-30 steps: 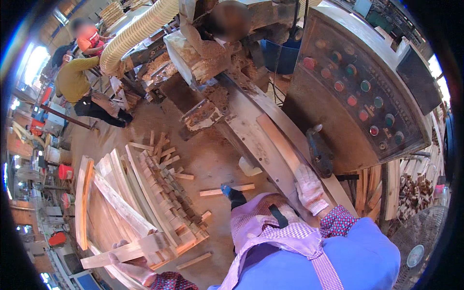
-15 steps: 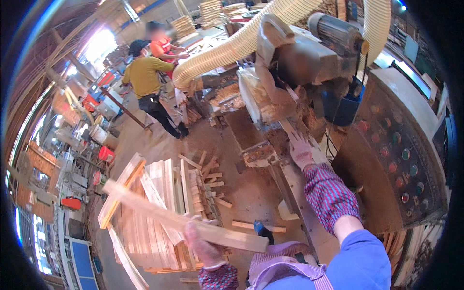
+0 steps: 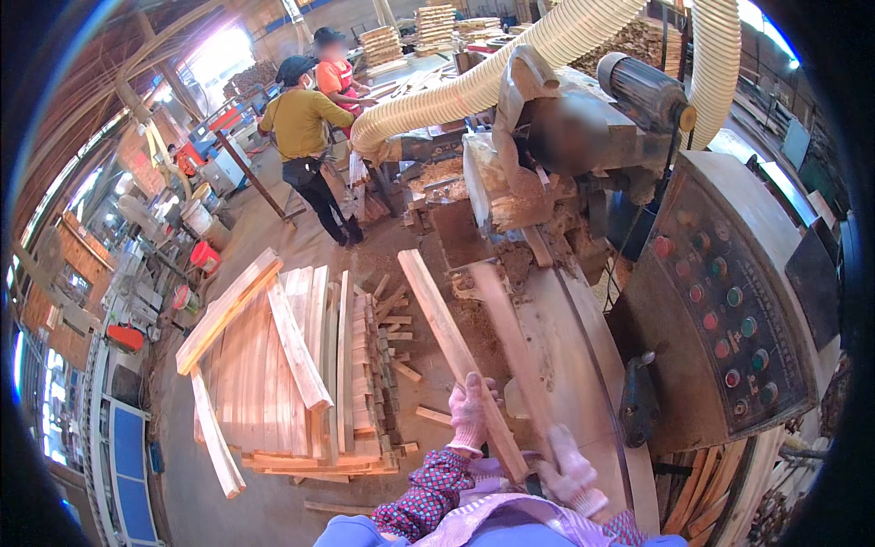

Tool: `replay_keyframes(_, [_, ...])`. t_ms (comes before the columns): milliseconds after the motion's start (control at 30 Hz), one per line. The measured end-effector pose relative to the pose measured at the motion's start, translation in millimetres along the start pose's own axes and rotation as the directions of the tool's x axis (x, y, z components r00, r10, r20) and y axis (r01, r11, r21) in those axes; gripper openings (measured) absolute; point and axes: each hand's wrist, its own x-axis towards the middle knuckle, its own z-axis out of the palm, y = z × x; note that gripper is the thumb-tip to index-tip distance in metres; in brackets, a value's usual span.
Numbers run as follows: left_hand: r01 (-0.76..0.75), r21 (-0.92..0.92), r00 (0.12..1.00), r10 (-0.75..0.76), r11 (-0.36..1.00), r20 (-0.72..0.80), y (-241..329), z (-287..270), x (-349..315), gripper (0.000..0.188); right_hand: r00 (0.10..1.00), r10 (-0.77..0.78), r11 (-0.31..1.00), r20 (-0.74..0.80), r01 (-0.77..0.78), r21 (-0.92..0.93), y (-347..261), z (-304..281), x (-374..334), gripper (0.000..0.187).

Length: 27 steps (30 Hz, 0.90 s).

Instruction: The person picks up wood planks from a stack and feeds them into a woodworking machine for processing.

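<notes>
My left hand, in a pale pink work glove, is closed round a long wooden strip that slants away from me. Beside it my right hand, gloved alike, grips the near end of a second wooden strip, smeared by motion. Its fingers are partly blurred. The two strips run side by side, a gap between them. Ahead of them, a short length of wood lies on the machine bed, its far part hidden under the woodworking machine's guard.
At left stands a stack of wooden strips, several lying askew on top. A control panel with coloured buttons rises at right. A ribbed hose arches over the machine. Two people work at the far left. Offcuts litter the floor.
My left hand has moved right and swung its strip to point away from me. My right hand has come back from the machine bed and now holds a second strip.
</notes>
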Motion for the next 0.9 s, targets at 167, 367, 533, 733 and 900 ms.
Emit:
replay_keyframes(167, [-0.04, -0.013, 0.995, 0.038, 0.999, -0.096, 17, -12, -4, 0.036, 0.979, -0.055, 0.837, -0.197, -0.062, -0.544, 92, 12, -48, 0.063])
replay_keyframes(367, [-0.033, -0.084, 0.994, 0.024, 0.996, -0.106, 28, -22, 0, 0.031, 0.951, -0.238, 0.712, -0.195, 0.034, -0.701, 108, -2, 151, 0.053])
replay_keyframes(533, [-0.004, -0.125, 0.997, -0.005, 0.992, -0.071, 30, -26, 25, 0.032, 0.904, -0.35, 0.75, -0.245, 0.113, -0.652, 122, -16, 285, 0.041])
replay_keyframes(733, [-0.186, -0.103, 0.973, 0.169, 0.977, -0.159, 40, -9, 25, 0.032, 0.986, -0.15, 0.845, 0.067, 0.093, 0.527, -7, 18, 228, 0.051])
replay_keyframes(900, [-0.302, 0.351, 0.952, 0.264, 0.886, 0.153, 43, -10, 6, 0.033, 0.945, -0.197, 0.934, 0.26, 0.101, 0.343, -31, 22, 87, 0.086])
